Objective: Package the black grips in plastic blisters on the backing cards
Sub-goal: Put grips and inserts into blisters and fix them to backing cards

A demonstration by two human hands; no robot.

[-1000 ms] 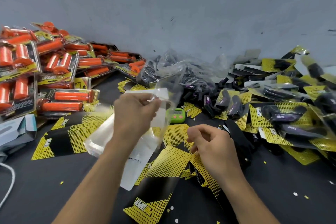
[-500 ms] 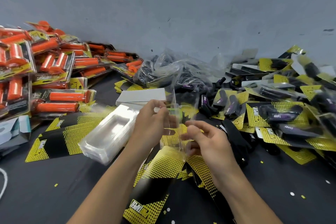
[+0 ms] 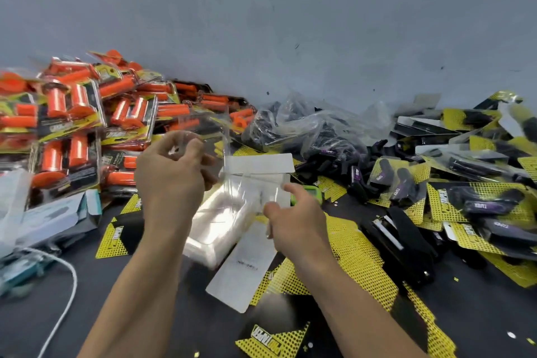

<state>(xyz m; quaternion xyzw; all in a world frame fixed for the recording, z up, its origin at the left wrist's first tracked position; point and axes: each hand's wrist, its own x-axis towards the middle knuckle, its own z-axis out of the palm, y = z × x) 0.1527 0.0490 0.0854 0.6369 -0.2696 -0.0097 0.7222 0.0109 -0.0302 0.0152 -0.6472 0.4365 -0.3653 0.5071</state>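
**Head view: blister shells in hand, no grip loaded yet**

The left hand [image 3: 171,180] curls its fingers round a clear plastic blister shell [image 3: 212,136], lifted above the work. The right hand [image 3: 299,221] pinches a second clear plastic piece [image 3: 263,193] between thumb and forefinger. Blur hides whether the two pieces join.

Just beneath the fingertips lies a stack of clear blisters [image 3: 220,227], and yellow-and-black printed backing cards [image 3: 357,256] lie under the right wrist. Beyond the fingers sits a clear bag of loose black rubber grips [image 3: 308,131].

Many finished black-grip packs [image 3: 476,203] are piled right of the right hand, so I judge the job well under way, with plenty left.

Orange-grip packs [image 3: 72,113] crowd in left of the left hand, and a white cable [image 3: 65,293] trails outside the left forearm. Open dark table [image 3: 203,328] shows only between the forearms.
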